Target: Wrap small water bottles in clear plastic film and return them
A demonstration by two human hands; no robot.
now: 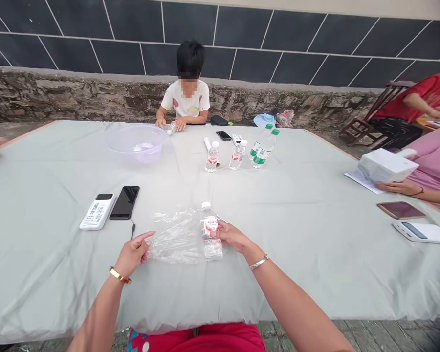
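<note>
A clear plastic sheet or bag (pixel 176 237) lies spread on the cloth-covered table (pixel 278 264) in front of me. On its right end rests a small water bottle (pixel 209 227) with a white cap and a red and white label, its cap pointing away from me. My right hand (pixel 232 237) grips the bottle from the right side, fingers on the label. At the sheet's left edge is my left hand (pixel 135 252), index finger stretched out and the other fingers curled. Whether it pinches the film is hidden.
A white power bank (pixel 98 211) and a black phone (pixel 124 202) lie left. Beyond are a purple basin (pixel 135 142), small bottles (pixel 212 156) and green-capped bottles (pixel 264 149). A person (pixel 188 98) opposite handles a bottle; another at right holds a white box (pixel 387 165).
</note>
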